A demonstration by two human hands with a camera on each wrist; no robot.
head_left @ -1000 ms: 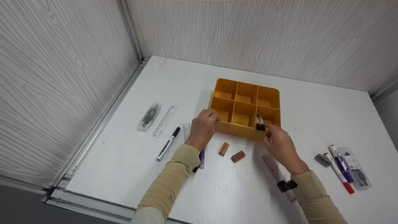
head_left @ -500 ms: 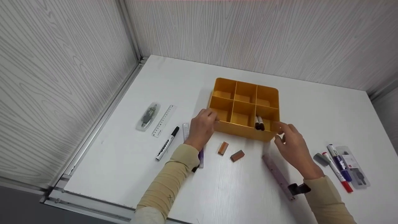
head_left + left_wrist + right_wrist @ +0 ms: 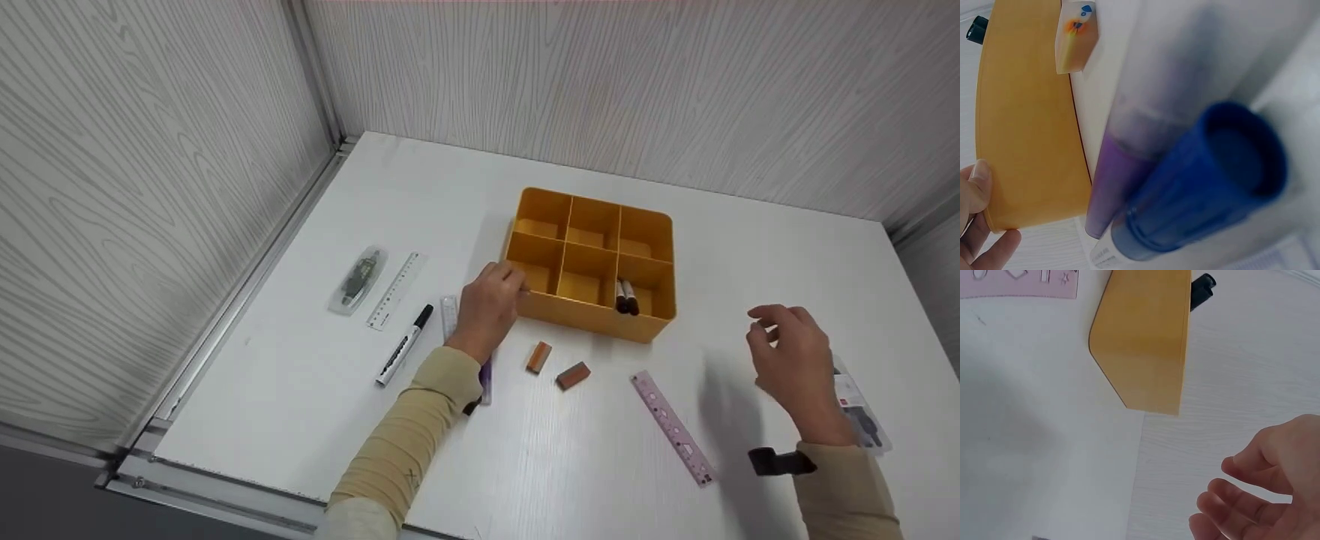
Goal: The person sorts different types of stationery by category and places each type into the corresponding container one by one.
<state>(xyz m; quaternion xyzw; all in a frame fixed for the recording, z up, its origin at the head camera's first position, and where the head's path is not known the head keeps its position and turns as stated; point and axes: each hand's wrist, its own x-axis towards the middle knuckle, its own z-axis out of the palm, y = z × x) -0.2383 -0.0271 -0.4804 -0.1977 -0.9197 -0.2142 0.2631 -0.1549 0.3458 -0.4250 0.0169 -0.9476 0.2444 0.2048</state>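
- Lying partly behind the left sleeve [image 3: 416, 420], a purple item [image 3: 486, 381] is unclear.
- Left hand [image 3: 489, 309] grips the yellow box [image 3: 592, 319], covering its near-left corner.
- Its long axis runs left to right on the table [image 3: 540, 457], right end nearer.
- Two markers [image 3: 631, 301], near-right compartment, black caps at the near rim.
- Right hand [image 3: 796, 364], well apart: fingers loosely bent, thumb gap narrow, partly hiding a clear case [image 3: 862, 415].
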